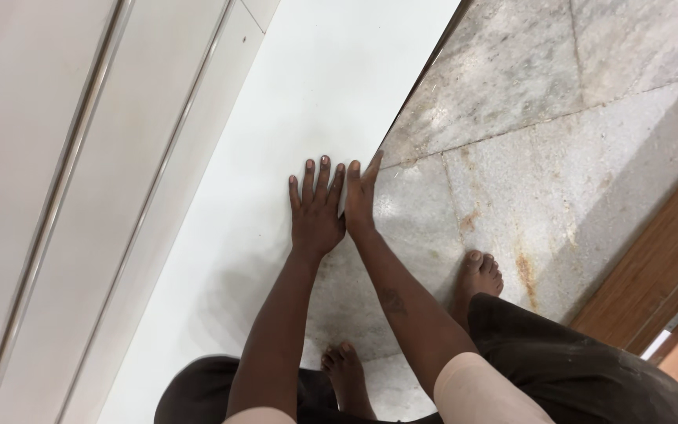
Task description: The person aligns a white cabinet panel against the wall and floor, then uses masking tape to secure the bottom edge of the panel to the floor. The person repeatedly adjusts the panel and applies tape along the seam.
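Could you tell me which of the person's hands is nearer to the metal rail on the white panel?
Left. The left hand lies flat on the white surface, on the side of the metal rail; the right hand grips the surface's edge, farther away.

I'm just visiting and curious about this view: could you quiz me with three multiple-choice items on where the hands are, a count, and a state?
1. Where does the left hand lie?
A. flat on the white panel
B. on the wooden strip
C. on a knee

2. How many bare feet show?
A. none
B. one
C. two

3. How is the right hand set?
A. clenched in a fist
B. open, at the panel's edge
C. holding a tool

Answers: 1 A, palm down on white; 2 C, left foot and right foot on the stone floor; 3 B, fingers straight.
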